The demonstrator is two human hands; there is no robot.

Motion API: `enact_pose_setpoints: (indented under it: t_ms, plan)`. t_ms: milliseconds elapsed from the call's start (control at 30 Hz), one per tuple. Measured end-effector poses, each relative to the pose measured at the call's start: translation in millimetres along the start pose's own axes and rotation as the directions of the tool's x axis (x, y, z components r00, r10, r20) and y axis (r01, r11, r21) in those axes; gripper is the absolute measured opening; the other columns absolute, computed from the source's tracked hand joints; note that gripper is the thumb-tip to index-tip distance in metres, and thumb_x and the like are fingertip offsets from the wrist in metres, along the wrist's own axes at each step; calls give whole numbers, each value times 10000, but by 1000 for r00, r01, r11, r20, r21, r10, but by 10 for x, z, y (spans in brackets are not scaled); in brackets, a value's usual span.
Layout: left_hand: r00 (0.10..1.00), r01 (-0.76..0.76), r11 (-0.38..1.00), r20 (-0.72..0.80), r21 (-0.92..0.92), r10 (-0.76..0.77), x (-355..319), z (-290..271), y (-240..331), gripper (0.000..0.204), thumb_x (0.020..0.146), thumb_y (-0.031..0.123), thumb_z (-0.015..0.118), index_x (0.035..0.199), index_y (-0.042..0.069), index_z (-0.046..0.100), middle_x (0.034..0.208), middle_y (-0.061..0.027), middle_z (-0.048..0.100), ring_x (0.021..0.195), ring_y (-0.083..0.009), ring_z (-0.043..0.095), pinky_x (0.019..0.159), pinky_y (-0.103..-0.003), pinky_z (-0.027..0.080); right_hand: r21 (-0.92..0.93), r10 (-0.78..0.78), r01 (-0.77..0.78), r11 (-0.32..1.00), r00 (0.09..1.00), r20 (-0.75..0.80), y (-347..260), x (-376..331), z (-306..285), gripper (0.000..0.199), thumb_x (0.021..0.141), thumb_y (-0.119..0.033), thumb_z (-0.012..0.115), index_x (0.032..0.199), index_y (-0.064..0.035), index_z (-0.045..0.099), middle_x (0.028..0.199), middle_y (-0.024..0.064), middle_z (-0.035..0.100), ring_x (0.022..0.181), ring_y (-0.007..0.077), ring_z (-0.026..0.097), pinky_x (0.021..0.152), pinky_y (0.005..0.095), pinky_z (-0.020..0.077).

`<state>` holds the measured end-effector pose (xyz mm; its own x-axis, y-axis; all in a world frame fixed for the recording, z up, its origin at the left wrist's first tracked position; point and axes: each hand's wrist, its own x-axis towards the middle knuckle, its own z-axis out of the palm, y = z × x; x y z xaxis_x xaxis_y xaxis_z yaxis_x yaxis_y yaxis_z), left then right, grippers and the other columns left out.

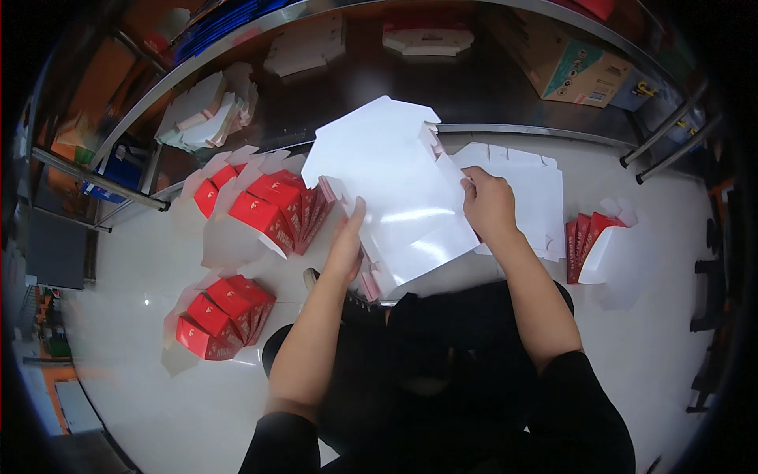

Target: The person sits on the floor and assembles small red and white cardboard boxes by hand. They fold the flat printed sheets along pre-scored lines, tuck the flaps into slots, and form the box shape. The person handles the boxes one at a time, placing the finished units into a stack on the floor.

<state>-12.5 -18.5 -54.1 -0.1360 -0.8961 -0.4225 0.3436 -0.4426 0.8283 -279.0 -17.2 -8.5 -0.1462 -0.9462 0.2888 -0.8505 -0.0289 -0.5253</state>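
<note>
Above my lap I hold a white, glossy carton blank (395,182) with cut and folded edges. My left hand (347,245) is closed on its left side, thumb on the white face and the other fingers underneath. At the right edge my right hand (488,201) pinches the card between thumb and curled fingers. Behind that hand, another flat white blank (533,201) lies on the floor. To the left stand red folded cartons (276,201) nested in rows, with a second group of red cartons (225,316) nearer me. A smaller red carton group (588,241) sits at the right.
A metal shelf (442,128) runs across the far side, its legs (671,142) at the right. On it rest a stack of flat blanks (209,110), a red and white carton piece (428,38) and a brown cardboard box (572,67). Pale tiled floor (126,316) surrounds me.
</note>
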Motion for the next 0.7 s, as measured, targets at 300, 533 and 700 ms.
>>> enact_pose_setpoints:
  t_ms: [300, 533, 700]
  plan:
    - [931, -165, 543, -52, 824, 362, 235, -155, -268, 842, 1009, 638, 413, 1509, -34, 335, 1496, -188, 439, 1406, -332, 384, 1173, -413, 258, 442, 98, 64, 895, 938, -333, -95, 27, -248, 177, 975, -121, 590, 1093, 7, 622, 916, 182, 699, 848, 323, 690, 808, 372, 520]
    - [976, -216, 962, 28, 167, 215, -233, 287, 77, 745, 1045, 580, 327, 1512, 1, 376, 1434, -186, 497, 1291, -282, 505, 1092, -367, 373, 738, 364, -198, 645, 929, -68, 98, 72, -63, 212, 986, -83, 606, 1144, 56, 582, 1066, 153, 682, 959, 176, 642, 859, 288, 495]
    - [967, -232, 971, -94, 58, 236, -172, 121, 183, 560, 984, 284, 645, 1451, 20, 483, 1295, -118, 609, 1153, -178, 587, 1007, -325, 443, 662, 179, -215, 718, 976, 124, 133, 89, -61, 348, 951, -123, 669, 1233, 42, 550, 1098, 156, 676, 1006, 207, 645, 879, 328, 507]
